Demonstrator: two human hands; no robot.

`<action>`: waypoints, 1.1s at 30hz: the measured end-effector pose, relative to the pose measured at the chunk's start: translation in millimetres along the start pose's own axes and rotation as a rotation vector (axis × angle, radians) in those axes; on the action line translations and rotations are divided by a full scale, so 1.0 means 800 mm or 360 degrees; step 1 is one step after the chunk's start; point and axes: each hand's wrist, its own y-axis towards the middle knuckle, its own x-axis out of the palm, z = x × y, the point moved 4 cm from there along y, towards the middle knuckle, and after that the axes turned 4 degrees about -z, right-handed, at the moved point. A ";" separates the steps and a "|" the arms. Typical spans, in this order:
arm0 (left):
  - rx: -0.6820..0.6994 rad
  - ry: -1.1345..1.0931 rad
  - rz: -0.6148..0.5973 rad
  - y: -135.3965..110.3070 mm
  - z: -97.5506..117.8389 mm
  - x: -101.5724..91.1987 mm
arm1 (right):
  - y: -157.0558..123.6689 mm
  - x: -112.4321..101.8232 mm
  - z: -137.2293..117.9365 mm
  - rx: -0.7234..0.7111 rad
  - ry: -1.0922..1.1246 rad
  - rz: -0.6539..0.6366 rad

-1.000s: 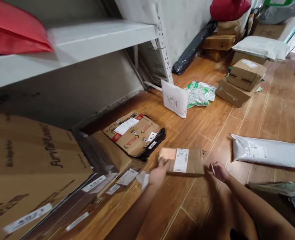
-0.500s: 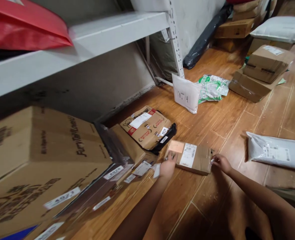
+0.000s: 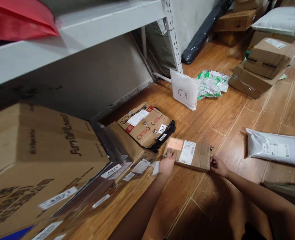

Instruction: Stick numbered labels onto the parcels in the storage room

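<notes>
A flat brown cardboard box (image 3: 201, 155) lies on the wooden floor ahead of me, with a white printed label and an orange-pink sticker on its top. My left hand (image 3: 167, 164) grips its left end, fingers over the near edge and the thumb side low. At the opposite end, the curled fingers of my right hand (image 3: 219, 166) press against the box's right side; their tips are partly hidden. Just beyond my left hand sits a brown parcel with red print (image 3: 142, 125), tagged 4019, on top of a black bag.
Large cartons (image 3: 62, 140) with number tags crowd the left, below a white metal shelf (image 3: 112, 23). A white pouch (image 3: 184, 90) and a green-and-white bag (image 3: 211, 83) lie ahead. To the right are a long white package (image 3: 274, 148) and stacked brown boxes (image 3: 269, 61).
My right hand has shifted slightly down and left, closer against the box's end. The whole view has tilted a little, so surroundings sit somewhat higher. The box has barely moved.
</notes>
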 end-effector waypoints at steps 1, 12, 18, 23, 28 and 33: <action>-0.0005 -0.0021 0.0001 0.000 0.000 -0.001 | -0.002 0.000 -0.001 0.0004 0.0015 0.0041; 0.0248 -0.0868 0.0067 -0.090 -0.013 -0.146 | -0.099 0.059 -0.197 -0.0038 0.0321 -0.0027; 0.0361 -0.2498 0.0358 -0.281 -0.015 -0.303 | -0.176 0.045 -0.492 -0.0110 0.1215 -0.0222; 0.0444 -0.2770 0.0255 -0.409 -0.029 -0.444 | -0.246 0.019 -0.672 0.0010 0.1303 0.0038; 0.0257 -0.3191 0.0188 -0.537 -0.061 -0.565 | -0.336 -0.009 -0.829 -0.0114 0.1160 0.0218; 0.0046 -0.3297 0.0536 -0.683 -0.083 -0.619 | -0.427 -0.006 -0.932 -0.0273 0.1035 0.0052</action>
